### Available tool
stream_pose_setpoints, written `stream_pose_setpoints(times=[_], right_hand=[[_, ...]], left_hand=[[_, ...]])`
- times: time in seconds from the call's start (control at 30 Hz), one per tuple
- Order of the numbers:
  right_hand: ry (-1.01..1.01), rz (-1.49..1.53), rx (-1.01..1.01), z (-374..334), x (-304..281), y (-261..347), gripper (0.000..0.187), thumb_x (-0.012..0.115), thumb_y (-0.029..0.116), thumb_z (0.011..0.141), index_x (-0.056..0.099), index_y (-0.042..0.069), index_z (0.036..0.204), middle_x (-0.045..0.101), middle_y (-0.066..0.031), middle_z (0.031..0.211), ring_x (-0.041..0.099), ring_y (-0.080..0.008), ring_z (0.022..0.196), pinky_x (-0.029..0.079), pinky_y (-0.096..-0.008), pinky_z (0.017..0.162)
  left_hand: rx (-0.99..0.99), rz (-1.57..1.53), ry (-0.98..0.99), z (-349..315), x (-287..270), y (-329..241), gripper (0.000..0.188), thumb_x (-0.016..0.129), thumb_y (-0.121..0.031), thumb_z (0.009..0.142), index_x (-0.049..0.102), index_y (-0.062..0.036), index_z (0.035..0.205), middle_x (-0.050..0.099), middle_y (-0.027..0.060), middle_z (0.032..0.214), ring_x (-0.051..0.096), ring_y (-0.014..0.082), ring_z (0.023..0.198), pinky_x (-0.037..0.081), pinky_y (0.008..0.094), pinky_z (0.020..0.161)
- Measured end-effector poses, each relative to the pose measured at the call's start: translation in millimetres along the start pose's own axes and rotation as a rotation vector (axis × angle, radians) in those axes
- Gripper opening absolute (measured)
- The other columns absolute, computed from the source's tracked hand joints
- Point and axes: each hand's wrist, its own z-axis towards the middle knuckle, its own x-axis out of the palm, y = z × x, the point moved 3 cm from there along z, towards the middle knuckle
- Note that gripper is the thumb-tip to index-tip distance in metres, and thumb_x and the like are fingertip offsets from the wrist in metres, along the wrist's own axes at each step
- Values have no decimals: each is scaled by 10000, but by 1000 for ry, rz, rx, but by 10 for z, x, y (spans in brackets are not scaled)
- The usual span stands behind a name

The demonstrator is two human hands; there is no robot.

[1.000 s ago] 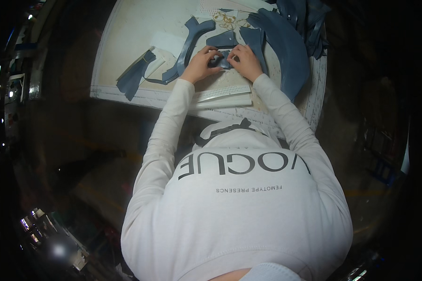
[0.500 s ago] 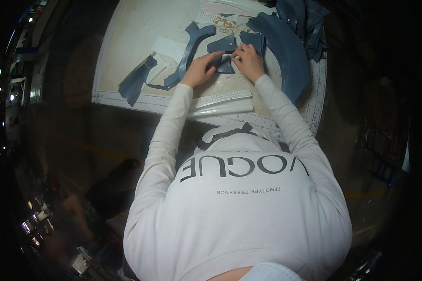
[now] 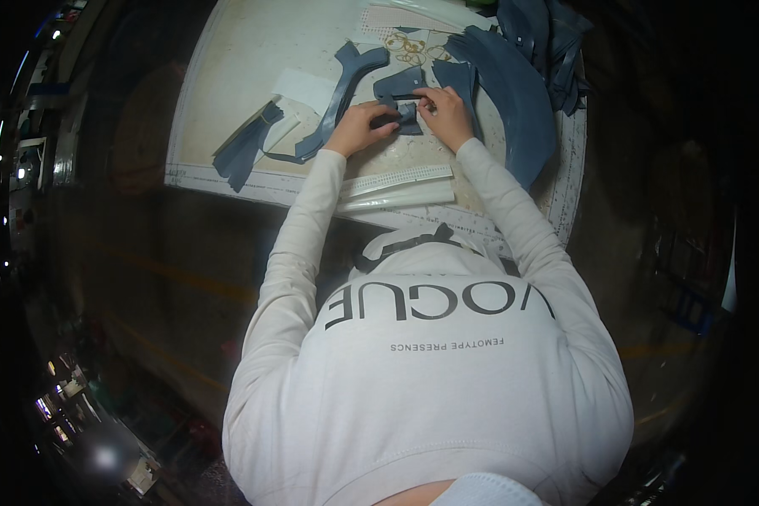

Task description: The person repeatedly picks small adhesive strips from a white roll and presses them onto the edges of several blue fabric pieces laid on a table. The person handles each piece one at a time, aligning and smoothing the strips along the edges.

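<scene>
One small blue piece (image 3: 408, 128) lies at the top middle of the frame. The left hand (image 3: 364, 128) touches it, and the right hand (image 3: 444, 114) pinches near its edge, apart from the left; I cannot tell if either grips it. This piece seems not done yet. More pieces sit in a big pile (image 3: 514, 114), upper right.

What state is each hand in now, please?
Left hand: curled at the small blue piece; grip can't be told.
Right hand: curled at its right edge; grip unclear.
</scene>
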Motion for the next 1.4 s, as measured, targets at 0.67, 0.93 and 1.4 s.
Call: stream_pose_setpoints(times=[0.67, 0.93, 1.4], right_hand=[[51, 44, 11, 4, 17, 38, 570, 648, 45, 786, 512, 230, 1307, 633, -51, 818, 639, -249, 811, 527, -391, 745], [140, -59, -34, -101, 121, 118, 603, 676, 8, 757, 542, 208, 1310, 665, -38, 816, 650, -212, 826, 525, -355, 771], [100, 313, -16, -27, 112, 129, 686, 588, -137, 716, 493, 130, 1342, 540, -152, 1036, 631, -317, 801, 532, -374, 712]], left_hand=[[-101, -61, 25, -20, 45, 27, 224, 731, -225, 765, 720, -142, 973, 632, 254, 1079, 623, 393, 1000, 511, 416, 838], [58, 178, -94, -34, 129, -28, 280, 803, -260, 691, 704, -126, 916, 638, 223, 962, 634, 369, 899, 520, 412, 778], [8, 24, -91, -17, 101, 8, 274, 760, -209, 726, 685, -120, 974, 625, 148, 841, 627, 340, 782, 509, 388, 720]])
